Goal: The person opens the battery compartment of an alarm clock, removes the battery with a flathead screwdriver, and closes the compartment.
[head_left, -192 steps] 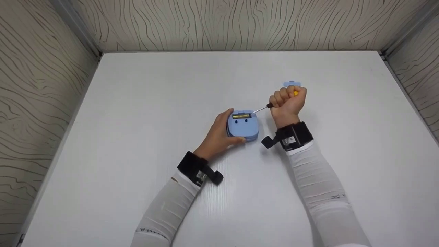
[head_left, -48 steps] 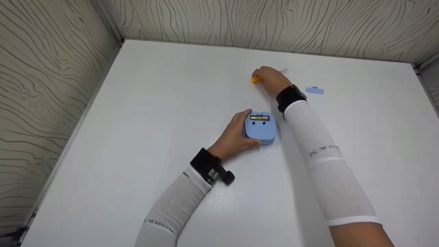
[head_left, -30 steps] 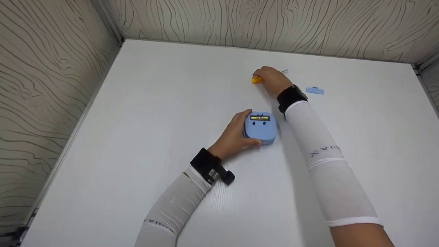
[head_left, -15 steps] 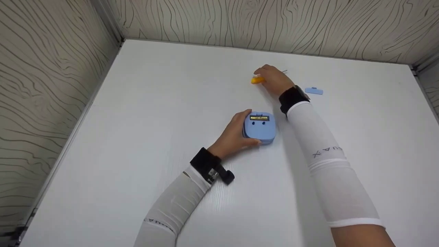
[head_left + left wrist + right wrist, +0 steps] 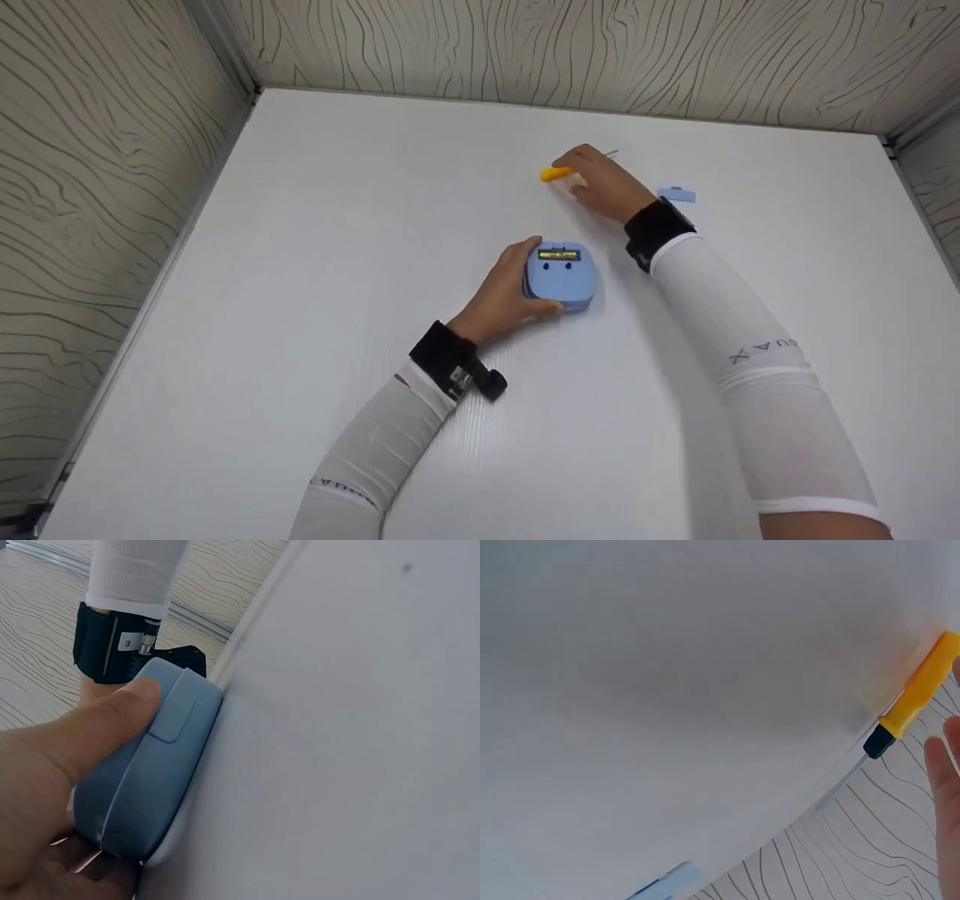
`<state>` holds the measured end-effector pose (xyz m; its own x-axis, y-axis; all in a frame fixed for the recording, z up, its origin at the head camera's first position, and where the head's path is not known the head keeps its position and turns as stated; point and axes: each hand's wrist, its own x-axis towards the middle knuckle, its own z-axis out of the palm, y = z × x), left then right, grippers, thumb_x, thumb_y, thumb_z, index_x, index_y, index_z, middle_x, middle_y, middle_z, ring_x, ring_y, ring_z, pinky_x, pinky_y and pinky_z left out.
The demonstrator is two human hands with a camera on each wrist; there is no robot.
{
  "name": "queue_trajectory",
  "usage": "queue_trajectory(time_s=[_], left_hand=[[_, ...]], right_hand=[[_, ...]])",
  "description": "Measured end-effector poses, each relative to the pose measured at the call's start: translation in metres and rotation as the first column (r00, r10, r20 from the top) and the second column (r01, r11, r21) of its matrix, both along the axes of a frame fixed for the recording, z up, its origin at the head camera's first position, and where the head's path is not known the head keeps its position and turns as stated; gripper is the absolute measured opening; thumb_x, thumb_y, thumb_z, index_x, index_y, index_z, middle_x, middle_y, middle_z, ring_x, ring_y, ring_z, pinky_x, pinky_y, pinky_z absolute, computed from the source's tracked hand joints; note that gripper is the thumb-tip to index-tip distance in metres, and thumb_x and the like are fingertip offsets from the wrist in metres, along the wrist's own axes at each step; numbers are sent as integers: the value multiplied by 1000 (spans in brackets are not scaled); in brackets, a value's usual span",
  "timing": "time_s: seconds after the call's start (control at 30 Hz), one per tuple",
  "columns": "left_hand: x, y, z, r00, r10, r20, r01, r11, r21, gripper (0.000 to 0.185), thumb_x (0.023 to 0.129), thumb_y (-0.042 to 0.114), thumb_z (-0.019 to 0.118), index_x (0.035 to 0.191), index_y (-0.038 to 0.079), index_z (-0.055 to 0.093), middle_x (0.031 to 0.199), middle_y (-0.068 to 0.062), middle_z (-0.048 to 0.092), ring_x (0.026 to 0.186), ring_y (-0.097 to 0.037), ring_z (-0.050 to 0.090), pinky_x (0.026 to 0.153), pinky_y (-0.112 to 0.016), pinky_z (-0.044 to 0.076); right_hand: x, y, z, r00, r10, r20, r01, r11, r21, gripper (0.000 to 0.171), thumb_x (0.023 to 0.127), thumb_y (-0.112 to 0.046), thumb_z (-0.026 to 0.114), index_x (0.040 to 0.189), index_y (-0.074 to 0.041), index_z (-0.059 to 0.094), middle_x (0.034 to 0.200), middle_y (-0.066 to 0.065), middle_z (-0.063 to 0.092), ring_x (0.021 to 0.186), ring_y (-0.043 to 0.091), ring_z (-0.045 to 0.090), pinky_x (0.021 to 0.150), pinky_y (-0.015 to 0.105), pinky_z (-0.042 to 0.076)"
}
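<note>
Resting on the desk (image 5: 315,225), the blue box (image 5: 559,276) sits in the middle, gripped by the left hand (image 5: 504,291). The right hand (image 5: 604,184) hangs loose and open beside the yellow screwdriver (image 5: 559,173) lying far back. That round screwdriver could roll away, I think.

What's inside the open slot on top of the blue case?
In the slot of the blue case, gripped by the left hand, the head view shows a yellow and dark strip, likely a battery, above two small holes. Anything deeper is hidden by the case.
</note>
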<state>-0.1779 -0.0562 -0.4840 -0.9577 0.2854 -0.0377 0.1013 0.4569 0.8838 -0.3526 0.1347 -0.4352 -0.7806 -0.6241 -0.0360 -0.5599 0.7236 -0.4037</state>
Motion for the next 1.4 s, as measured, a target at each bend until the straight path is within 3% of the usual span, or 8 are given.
queue_trajectory(time_s=[0.23,0.47,0.67,0.8,0.93,1.13,1.4], left_hand=[[0,0,-1,1000,-3,7,3,1000,3,103,80,27,89,160,11,25,157,-12,35,142,-21,39,119,-32,30],[-1,-2,1,1000,-5,-5,5,1000,5,103,80,26,89,160,10,26,157,-12,35,141,-21,39,119,-32,30],[-1,-2,2,1000,4,6,-4,1000,10,103,80,26,89,160,11,25,158,-12,35,141,-21,39,119,-33,30],[0,-1,2,1000,-2,-1,2,1000,13,102,80,25,88,160,10,25,158,-12,34,139,-21,40,118,-34,32],[1,-1,1,1000,-8,-9,8,1000,20,102,81,24,88,160,9,25,158,-13,34,139,-22,40,118,-34,32],[3,-2,-1,1000,-9,-13,10,1000,15,101,82,23,87,160,9,24,159,-14,33,141,-24,38,119,-36,30],[2,-3,-1,1000,-21,-24,21,1000,18,102,82,26,87,160,9,24,159,-15,32,139,-25,39,118,-38,32]], right_hand=[[24,13,5,998,-20,67,31,985,-171,54,100,5,56,151,-7,42,151,16,39,139,32,43,111,45,43],[62,28,8,986,-22,166,72,952,-299,58,103,1,52,156,-5,30,156,21,34,137,36,47,108,52,45],[95,36,8,921,-50,387,186,929,-321,57,108,-22,49,159,-7,27,159,18,34,140,33,44,111,52,41],[112,40,5,882,-47,468,216,924,-315,68,105,-36,57,159,-7,28,159,17,36,140,34,43,110,55,42],[126,42,0,864,-64,500,249,917,-313,78,98,-36,69,158,-6,30,158,16,38,142,35,41,111,54,41],[141,40,-7,836,-86,542,295,903,-311,92,87,-25,82,159,-4,28,162,17,29,146,36,34,111,45,42],[147,36,-11,861,-125,493,309,898,-312,91,84,-12,84,157,-2,31,160,19,31,144,37,37,109,42,45]])
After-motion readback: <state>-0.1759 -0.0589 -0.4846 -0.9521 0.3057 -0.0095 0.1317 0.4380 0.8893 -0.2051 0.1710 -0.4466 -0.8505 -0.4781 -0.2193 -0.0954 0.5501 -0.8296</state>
